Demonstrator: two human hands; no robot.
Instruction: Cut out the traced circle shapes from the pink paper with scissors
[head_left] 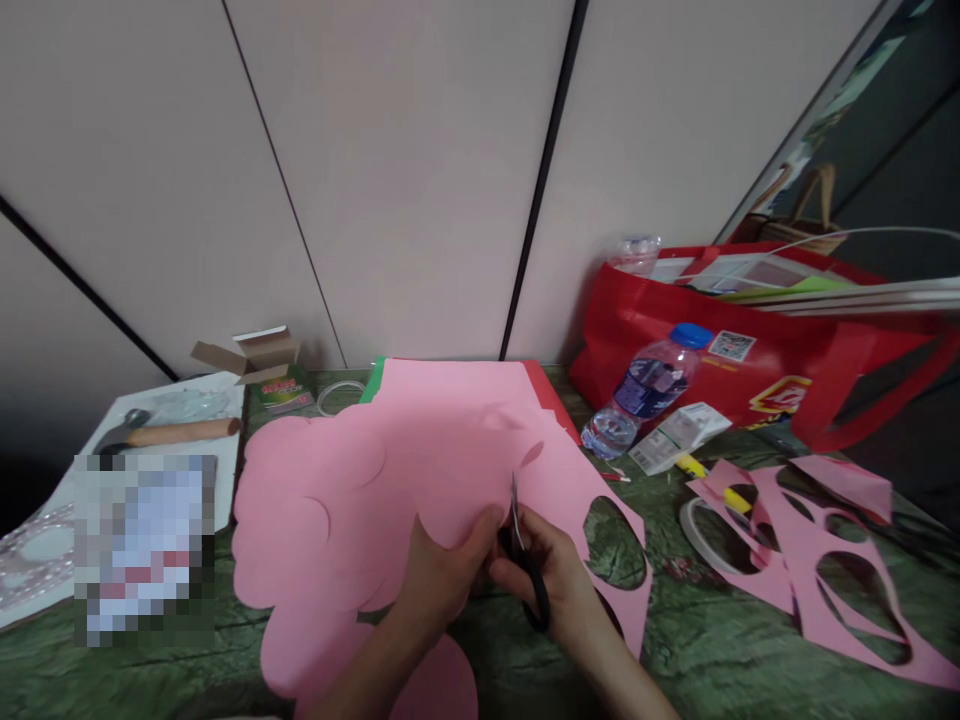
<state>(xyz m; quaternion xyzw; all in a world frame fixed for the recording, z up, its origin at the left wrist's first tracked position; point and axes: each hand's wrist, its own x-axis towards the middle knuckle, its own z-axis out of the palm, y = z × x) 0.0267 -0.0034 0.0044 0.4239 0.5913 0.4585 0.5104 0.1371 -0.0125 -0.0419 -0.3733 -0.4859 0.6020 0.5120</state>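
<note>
My right hand (564, 583) grips black-handled scissors (524, 553), blades pointing up into a pink paper sheet (420, 450). My left hand (444, 572) pinches the lower edge of that sheet just left of the blades. Rounded pink cut-out shapes (300, 520) lie overlapped on the left part of the sheet. An oval hole (615, 540) is cut in the sheet's right side. Red and green sheets (538, 385) peek out beneath it at the back.
Pink offcuts with oval holes (832, 570) lie at right with a tape ring (701, 535) and a yellow pen (701, 472). A water bottle (645, 390), a small carton (679, 435) and a red bag (757, 350) stand behind. At left are a cardboard box (262, 365), a wooden-handled tool (176, 432) and white paper (225, 480).
</note>
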